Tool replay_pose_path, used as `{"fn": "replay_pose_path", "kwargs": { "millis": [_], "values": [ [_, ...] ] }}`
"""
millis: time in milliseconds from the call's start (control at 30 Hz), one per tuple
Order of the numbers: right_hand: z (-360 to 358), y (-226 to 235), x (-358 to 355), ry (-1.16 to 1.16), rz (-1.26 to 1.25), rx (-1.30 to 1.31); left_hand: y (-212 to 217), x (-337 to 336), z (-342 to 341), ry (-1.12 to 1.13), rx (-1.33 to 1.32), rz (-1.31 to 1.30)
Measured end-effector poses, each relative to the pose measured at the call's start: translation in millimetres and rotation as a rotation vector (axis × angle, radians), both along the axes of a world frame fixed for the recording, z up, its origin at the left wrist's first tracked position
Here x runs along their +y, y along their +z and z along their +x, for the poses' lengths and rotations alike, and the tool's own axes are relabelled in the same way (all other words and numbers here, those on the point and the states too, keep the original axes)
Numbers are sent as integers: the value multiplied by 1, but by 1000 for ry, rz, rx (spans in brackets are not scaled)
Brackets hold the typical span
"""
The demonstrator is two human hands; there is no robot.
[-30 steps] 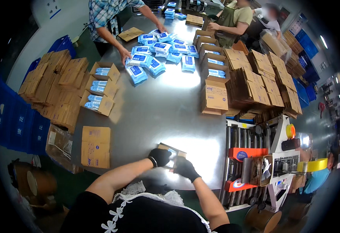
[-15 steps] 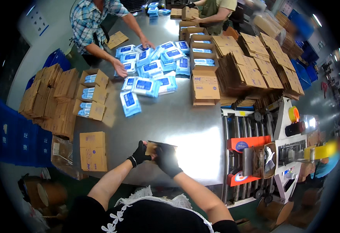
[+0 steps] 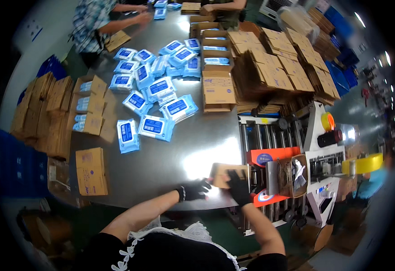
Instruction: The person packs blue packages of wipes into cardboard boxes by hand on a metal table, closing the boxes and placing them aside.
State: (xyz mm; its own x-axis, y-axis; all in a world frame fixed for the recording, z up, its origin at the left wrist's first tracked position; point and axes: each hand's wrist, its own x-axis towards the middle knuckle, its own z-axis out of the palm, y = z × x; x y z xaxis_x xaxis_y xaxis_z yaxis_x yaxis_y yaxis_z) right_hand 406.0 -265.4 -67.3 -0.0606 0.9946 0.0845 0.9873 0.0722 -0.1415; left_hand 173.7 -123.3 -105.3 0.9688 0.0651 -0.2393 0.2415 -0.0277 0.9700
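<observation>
One broad metal table point(image 3: 150, 171) fills the middle, shining with glare toward its front right. Against its right edge stands a white taping machine point(image 3: 313, 131) with a bed of rollers, a roll of yellow tape point(image 3: 364, 164) and orange guides point(image 3: 283, 156); a brown box point(image 3: 304, 187) sits between the guides, standing in the way along that channel. Farther up this side rise tall stacks of folded cartons point(image 3: 272, 70), and on the left more cardboard stacks point(image 3: 37, 108) stand near blue crates point(image 3: 19, 156). A co-worker in a plaid shirt point(image 3: 91, 25) is at the far left, hands blurred. Open boxes point(image 3: 218, 89) line the table's right side, and a shorter row point(image 3: 93, 124) lines its left, packs inside both. Between the rows a loose heap of blue-and-white packs point(image 3: 157, 128) crowds the far half. A brown carton point(image 3: 91, 171) lies at the left edge. A smaller carton point(image 3: 221, 174) is at the front right corner, just beside the rollers. On its near right part lies the black-gloved right hand point(image 3: 239, 189), fingers spread; whether the thumb grips below, I cannot tell. The black-gloved left hand point(image 3: 196, 189), blurred, is at the carton's left end, fingers loosely apart, contact unclear
</observation>
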Motion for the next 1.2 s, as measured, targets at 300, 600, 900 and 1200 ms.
{"fn": "replay_pose_path", "kwargs": {
  "millis": [300, 600, 900, 1200],
  "values": [
    [-3, 70, -13, -685, -243, 316, -28, 75, -354, 1310, 661, 838],
    [-83, 25, 45, -1032, -632, -526, -12, 139, -550, 1561, 1059, 583],
    [-55, -54, -1, -1004, -60, -181, -62, 156, -556, 1438, 626, 406],
    [-48, -5, -32, -694, 136, -82, -87, 160, -591, 1659, 866, 88]
  ]
}}
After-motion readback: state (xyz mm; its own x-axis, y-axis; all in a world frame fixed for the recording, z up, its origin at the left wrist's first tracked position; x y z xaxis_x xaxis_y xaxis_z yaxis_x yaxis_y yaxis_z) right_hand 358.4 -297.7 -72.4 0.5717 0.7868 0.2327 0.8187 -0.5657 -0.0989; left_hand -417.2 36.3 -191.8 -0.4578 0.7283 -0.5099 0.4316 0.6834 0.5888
